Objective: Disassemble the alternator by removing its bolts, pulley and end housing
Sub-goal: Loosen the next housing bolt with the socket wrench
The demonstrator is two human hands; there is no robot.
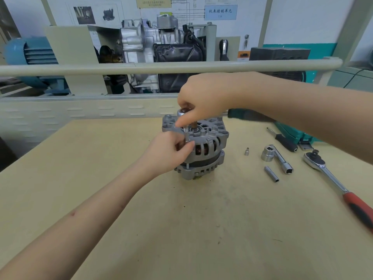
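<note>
Alternator (203, 146): grey cast housing, slotted, copper windings visible, standing pulley-end down at mid-workbench (121, 219) (sockets and a ratchet lie to its right). Left hand (171, 152): fingers curled round a slim upright socket extension (186, 134) at the housing's near edge. Right hand (201, 93): above, fingertips pinching the extension's top.

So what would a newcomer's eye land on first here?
The grey cast-metal alternator standing mid-table, copper windings showing, with the left hand and right hand working a slim silver bolt at its top. Then the chrome ratchet with its red-black handle, lying at the right among loose silver sockets.
</note>
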